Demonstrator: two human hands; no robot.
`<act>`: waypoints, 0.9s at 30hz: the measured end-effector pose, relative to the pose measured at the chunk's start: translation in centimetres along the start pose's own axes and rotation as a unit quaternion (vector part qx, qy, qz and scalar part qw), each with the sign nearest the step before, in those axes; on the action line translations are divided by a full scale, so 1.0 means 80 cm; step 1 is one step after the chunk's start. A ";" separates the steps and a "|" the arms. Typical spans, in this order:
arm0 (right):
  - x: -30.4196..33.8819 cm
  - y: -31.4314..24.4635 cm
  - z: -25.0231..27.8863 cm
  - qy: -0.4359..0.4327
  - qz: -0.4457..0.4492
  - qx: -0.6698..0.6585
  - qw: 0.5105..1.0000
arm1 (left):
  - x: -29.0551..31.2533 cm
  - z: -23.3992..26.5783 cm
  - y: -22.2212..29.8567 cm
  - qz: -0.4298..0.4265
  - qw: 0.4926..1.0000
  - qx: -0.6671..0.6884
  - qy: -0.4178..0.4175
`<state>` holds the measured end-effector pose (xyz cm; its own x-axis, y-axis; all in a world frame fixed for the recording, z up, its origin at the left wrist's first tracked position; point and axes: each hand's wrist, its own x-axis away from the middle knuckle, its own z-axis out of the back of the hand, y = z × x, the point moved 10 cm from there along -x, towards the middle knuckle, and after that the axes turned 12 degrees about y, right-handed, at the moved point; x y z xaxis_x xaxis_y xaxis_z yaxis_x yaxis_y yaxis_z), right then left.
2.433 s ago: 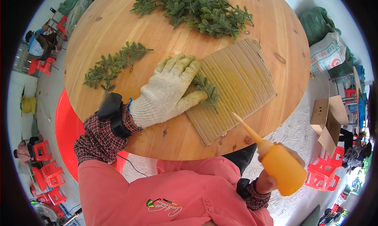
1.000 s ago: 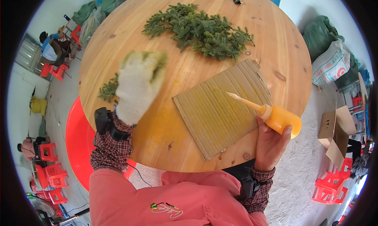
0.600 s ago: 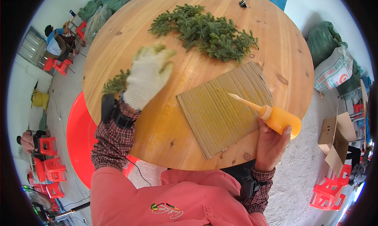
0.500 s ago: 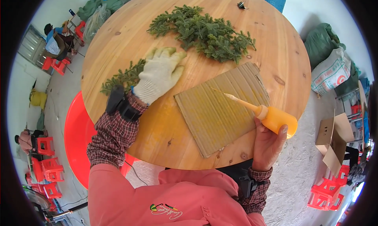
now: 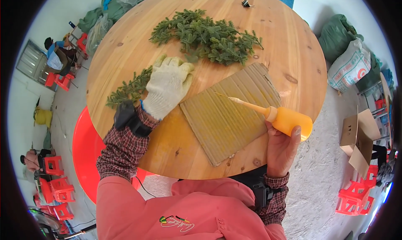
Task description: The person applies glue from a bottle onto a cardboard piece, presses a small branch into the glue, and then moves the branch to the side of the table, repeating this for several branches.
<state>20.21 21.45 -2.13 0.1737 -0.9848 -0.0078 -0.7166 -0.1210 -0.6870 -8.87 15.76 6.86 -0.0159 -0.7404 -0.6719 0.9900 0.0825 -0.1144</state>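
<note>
My left hand [image 5: 168,85], in a white knit glove with yellowish fingertips, is over the left part of the round wooden table, back upward, fingers bent slightly and apart. Beside its wrist lies a small green fir-like sprig [image 5: 130,89], partly covered by the glove. A larger pile of such sprigs [image 5: 209,37] sits beyond; a blurred green bit shows just off the glove's fingertips. My bare right hand [image 5: 282,150] holds an orange squeeze bottle [image 5: 291,123], its long thin nozzle pointing left over a ribbed cardboard sheet [image 5: 230,114] stained yellow.
The round wooden table [image 5: 167,156] fills the middle, with a black binder clip [image 5: 246,3] near its far edge. A red round seat or basin [image 5: 86,150] stands at left. Sacks [image 5: 349,68] and an open carton [image 5: 360,135] are at right. People sit on red stools further left.
My left hand has curled its fingers a little, and a blurred green bit now shows beside them. My right hand still holds the bottle over the cardboard; the whole view has shifted slightly.
</note>
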 end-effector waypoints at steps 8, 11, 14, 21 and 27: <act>-0.004 -0.005 0.008 0.046 0.046 -0.036 0.997 | 0.006 0.062 0.089 -0.069 0.997 0.008 -0.023; -0.004 -0.006 0.007 0.051 0.049 -0.037 0.997 | 0.029 0.066 0.134 -0.110 0.983 0.102 -0.106; -0.004 -0.004 0.004 0.039 0.044 -0.018 0.998 | 0.048 0.069 0.155 -0.084 0.918 0.335 -0.197; -0.005 -0.004 0.007 0.035 0.042 -0.016 0.998 | 0.008 0.054 0.065 -0.051 0.983 0.174 -0.042; -0.002 -0.005 0.002 0.048 0.039 -0.010 0.998 | 0.025 0.023 0.070 -0.092 0.979 0.172 -0.052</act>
<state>20.59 21.70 -2.00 0.0511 -0.9987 0.0093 -0.7389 -0.0440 -0.6724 -3.08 13.53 6.25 -0.2026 -0.7866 -0.5833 0.9607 -0.2752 0.0373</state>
